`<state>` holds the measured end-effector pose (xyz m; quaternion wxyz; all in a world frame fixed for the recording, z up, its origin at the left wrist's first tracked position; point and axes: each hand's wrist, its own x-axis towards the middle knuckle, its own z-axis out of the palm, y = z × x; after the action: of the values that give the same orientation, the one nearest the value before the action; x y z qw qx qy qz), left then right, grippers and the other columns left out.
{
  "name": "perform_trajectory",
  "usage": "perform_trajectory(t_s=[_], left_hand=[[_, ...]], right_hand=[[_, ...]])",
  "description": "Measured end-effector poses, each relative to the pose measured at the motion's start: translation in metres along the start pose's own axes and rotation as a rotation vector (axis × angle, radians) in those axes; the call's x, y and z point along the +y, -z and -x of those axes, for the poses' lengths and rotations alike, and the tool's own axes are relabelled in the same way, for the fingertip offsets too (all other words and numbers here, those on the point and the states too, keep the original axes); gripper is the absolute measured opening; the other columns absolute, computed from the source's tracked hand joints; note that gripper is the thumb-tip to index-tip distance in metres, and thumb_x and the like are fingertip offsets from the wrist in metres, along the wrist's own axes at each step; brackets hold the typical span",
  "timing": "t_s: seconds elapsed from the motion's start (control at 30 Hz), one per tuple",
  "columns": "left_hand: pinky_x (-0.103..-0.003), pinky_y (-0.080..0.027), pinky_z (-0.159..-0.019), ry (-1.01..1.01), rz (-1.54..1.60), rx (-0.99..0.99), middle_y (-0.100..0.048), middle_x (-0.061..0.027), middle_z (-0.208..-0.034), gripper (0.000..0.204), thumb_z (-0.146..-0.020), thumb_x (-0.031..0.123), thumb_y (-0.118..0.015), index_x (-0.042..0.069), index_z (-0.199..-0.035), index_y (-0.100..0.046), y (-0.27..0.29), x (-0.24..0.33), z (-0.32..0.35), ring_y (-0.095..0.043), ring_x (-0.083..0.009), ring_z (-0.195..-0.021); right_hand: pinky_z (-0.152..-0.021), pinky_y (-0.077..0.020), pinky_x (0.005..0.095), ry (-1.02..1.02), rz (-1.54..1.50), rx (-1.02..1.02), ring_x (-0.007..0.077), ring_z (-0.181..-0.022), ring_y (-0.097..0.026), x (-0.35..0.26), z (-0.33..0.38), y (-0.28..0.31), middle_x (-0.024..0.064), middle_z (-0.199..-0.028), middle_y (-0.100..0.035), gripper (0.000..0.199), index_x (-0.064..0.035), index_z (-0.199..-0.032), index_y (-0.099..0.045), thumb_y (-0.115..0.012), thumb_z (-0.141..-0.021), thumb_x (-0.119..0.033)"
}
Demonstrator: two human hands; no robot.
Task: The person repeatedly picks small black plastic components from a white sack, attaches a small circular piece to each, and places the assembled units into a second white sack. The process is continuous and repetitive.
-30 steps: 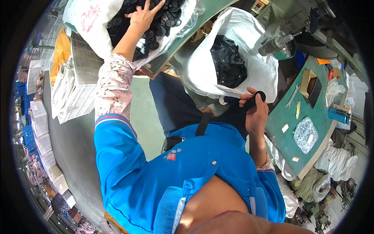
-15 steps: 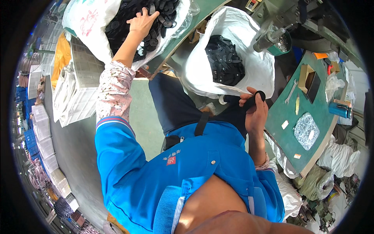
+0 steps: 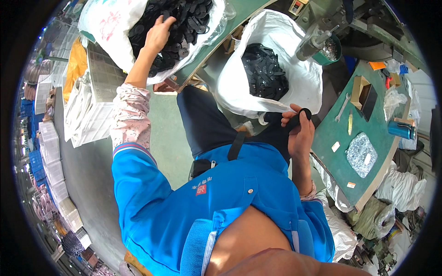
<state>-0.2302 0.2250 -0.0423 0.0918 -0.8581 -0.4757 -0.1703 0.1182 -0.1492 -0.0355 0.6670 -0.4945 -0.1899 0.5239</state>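
My left hand (image 3: pixel 159 36) reaches into a large white woven sack (image 3: pixel 109 34) on the bench at the upper left, full of flat black parts with rounded ends (image 3: pixel 191 27). Thumb and fingertips have come together around one black part (image 3: pixel 166 15) at the top of the heap, partly hidden by the fingers. Beside the lower rim of a second white sack (image 3: pixel 306 83), my right hand (image 3: pixel 301 138) holds a long black part with rounded ends (image 3: pixel 299 118) between thumb and fingers. More black parts (image 3: pixel 264 73) lie inside this second sack.
A machine (image 3: pixel 315 43) with a green cup of metal bits (image 3: pixel 330 49) stands at the upper right. The green table (image 3: pixel 327 158) at right carries a wrench (image 3: pixel 343 107), an open cardboard box (image 3: pixel 361 92) and a blue cylinder (image 3: pixel 401 129). White crates (image 3: pixel 96 119) stand at left.
My left hand has shifted slightly left and down over the heap, its spread fingers drawing together around a black part. The right hand keeps its hold, almost unmoved.
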Motion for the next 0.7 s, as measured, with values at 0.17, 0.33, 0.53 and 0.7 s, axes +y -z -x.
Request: perform_trajectory(t_s=[0.17, 0.33, 0.53, 0.7], left_hand=[[-0.031, -0.054, -0.067, 0.568, 0.948, 0.087, -0.065, -0.0137, -0.106, 0.039, -0.084, 0.001, -0.063, 0.012, -0.121, -0.057, 0.035, -0.001, -0.006, -0.069, -0.0222, -0.089], [-0.036, -0.058, -0.079, 0.516, 1.742, 0.06, -0.058, -0.0216, -0.122, 0.047, -0.089, 0.007, -0.062, 0.005, -0.133, -0.045, 0.044, 0.031, 0.009, -0.064, -0.031, -0.104], [-0.032, -0.059, -0.078, 0.322, 2.162, -0.265, -0.047, -0.0304, -0.132, 0.053, -0.095, 0.025, -0.056, 0.006, -0.14, -0.035, 0.05, 0.147, 0.035, -0.063, -0.0303, -0.105], [-0.023, -0.055, -0.056, 0.274, 2.221, -0.431, -0.057, -0.0293, -0.119, 0.056, -0.098, 0.035, -0.047, 0.002, -0.141, -0.033, 0.041, 0.214, 0.042, -0.067, -0.0206, -0.083]], right_hand=[[-0.069, -0.0487, 0.029, -0.02, -0.012, 0.001, 0.0151, -0.075, -0.06, 0.001, -0.001, -0.006, 0.0132, -0.092, -0.066, 0.04, 0.0052, -0.121, -0.052, -0.042, -0.101, -0.028], [-0.058, -0.047, 0.0266, -0.018, 0.03, -0.05, 0.0131, -0.065, -0.057, 0.001, -0.006, -0.003, 0.0079, -0.082, -0.061, 0.04, 0.0053, -0.122, -0.05, -0.041, -0.102, -0.028], [-0.059, -0.0437, 0.0235, -0.022, -0.031, -0.205, 0.0092, -0.065, -0.049, -0.023, -0.025, -0.029, 0.0005, -0.081, -0.051, 0.041, 0.0012, -0.123, -0.051, -0.038, -0.102, -0.031], [-0.068, -0.0431, 0.0215, 0.147, 0.202, -0.294, 0.0083, -0.072, -0.052, -0.038, -0.049, -0.03, 0.0003, -0.082, -0.056, 0.027, -0.0013, -0.118, -0.054, -0.048, -0.098, -0.02]])
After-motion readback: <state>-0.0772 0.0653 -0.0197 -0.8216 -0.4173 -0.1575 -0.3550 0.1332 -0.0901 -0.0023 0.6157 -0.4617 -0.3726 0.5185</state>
